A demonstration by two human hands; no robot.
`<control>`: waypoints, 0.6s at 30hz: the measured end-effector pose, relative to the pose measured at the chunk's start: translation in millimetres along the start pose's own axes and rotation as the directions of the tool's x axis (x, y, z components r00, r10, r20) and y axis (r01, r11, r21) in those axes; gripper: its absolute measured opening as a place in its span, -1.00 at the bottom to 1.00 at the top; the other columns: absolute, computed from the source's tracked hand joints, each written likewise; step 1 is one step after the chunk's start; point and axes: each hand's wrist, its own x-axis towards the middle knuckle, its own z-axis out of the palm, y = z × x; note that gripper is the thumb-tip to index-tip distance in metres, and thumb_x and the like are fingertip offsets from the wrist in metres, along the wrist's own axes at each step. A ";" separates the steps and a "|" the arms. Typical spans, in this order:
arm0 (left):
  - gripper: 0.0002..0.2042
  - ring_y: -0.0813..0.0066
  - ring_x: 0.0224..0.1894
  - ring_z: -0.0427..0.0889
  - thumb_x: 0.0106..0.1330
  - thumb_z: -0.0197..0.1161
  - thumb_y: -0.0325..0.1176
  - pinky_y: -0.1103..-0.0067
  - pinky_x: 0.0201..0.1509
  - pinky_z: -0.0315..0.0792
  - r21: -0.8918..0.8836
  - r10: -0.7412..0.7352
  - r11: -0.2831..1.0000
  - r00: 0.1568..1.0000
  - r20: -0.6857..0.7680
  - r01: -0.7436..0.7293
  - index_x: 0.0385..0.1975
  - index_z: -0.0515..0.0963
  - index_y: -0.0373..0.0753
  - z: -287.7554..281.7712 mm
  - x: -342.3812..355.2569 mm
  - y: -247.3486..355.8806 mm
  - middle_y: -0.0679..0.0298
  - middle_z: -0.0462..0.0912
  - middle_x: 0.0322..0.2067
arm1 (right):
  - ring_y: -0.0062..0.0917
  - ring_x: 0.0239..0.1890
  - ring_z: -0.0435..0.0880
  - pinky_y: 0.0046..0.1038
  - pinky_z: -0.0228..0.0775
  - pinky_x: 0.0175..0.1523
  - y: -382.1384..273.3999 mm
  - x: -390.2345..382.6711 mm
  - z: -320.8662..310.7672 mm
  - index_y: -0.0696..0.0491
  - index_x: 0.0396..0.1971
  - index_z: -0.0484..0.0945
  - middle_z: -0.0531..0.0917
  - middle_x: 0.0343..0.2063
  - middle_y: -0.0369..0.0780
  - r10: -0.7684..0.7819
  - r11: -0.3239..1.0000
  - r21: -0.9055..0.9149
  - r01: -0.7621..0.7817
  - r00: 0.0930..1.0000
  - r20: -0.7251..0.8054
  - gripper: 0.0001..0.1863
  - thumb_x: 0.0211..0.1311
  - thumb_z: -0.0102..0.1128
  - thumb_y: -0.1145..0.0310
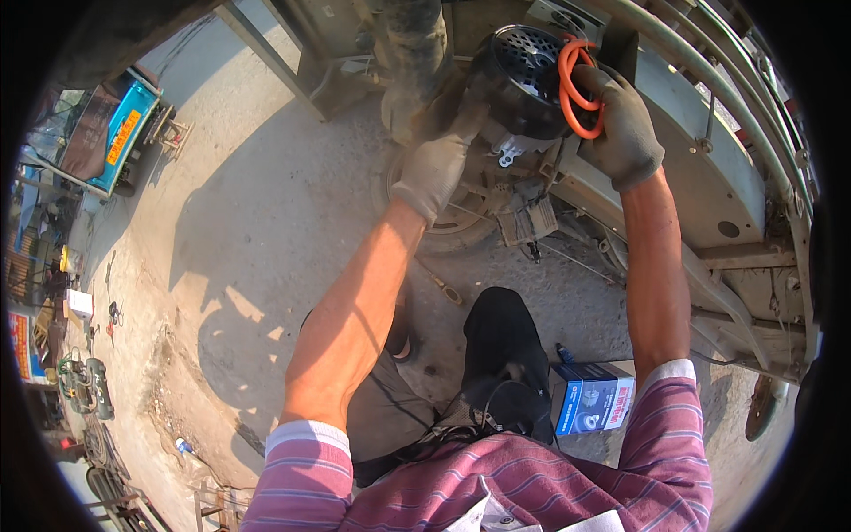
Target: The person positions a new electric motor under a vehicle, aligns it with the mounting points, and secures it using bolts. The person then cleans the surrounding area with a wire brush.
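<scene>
A round black motor-like unit (519, 71) with a perforated top and a silver bracket underneath sits high in view, among the grey metal frame. My gloved left hand (437, 162) reaches to its left side; the fingertips are smeared and shadowed, so their grip is unclear. At the unit's right, my gloved right hand (625, 129) has its fingers curled on a coiled orange cable (565, 93), close against the housing. A dusty cylinder (412, 35) stands just left of the unit, and part of a wheel (461, 232) shows below.
A metal frame (714, 177) lines the right. A printed box (589, 399) lies on the concrete ground (230, 230) by my legs, and a tool (448, 285) lies ahead of them. A teal cart (124, 129) and assorted clutter stand at far left.
</scene>
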 end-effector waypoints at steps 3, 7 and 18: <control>-0.75 -0.08 -0.10 0.77 0.55 0.12 -0.32 0.23 -0.02 0.60 -0.036 -0.065 0.997 0.997 -0.050 0.063 -0.08 0.75 -0.23 -8.1 7.8 11.3 -0.07 0.80 -0.13 | -0.65 -0.33 0.64 -0.57 0.41 -0.34 -7.5 -4.5 -3.6 0.14 0.10 0.67 0.70 -0.21 -0.28 -0.141 0.990 0.029 0.139 0.987 0.075 -0.67 0.55 0.18 0.25; -0.65 0.35 -0.19 0.70 0.58 0.21 -0.17 0.40 -0.08 0.56 -0.723 -0.272 0.685 0.889 -0.367 -0.089 0.07 0.71 -0.31 -17.3 10.8 42.2 0.16 0.78 -0.18 | -0.48 0.01 0.69 -0.44 0.52 0.15 -19.2 -21.3 -6.2 0.20 0.19 0.63 0.71 0.02 -0.19 0.086 0.975 0.203 -0.088 0.996 0.015 -0.63 0.42 0.27 0.50; -0.48 0.33 0.44 0.46 0.72 0.07 -0.11 0.34 0.60 0.26 -0.997 -0.258 -0.074 0.966 -0.011 -0.031 0.57 0.32 -0.12 -23.1 13.3 31.9 0.29 0.48 0.45 | -0.57 -0.04 0.69 -0.43 0.61 0.04 -71.8 -69.0 11.9 0.06 0.36 0.57 0.72 0.02 -0.29 0.184 0.849 0.487 -0.205 0.979 0.091 -0.51 0.61 0.23 0.13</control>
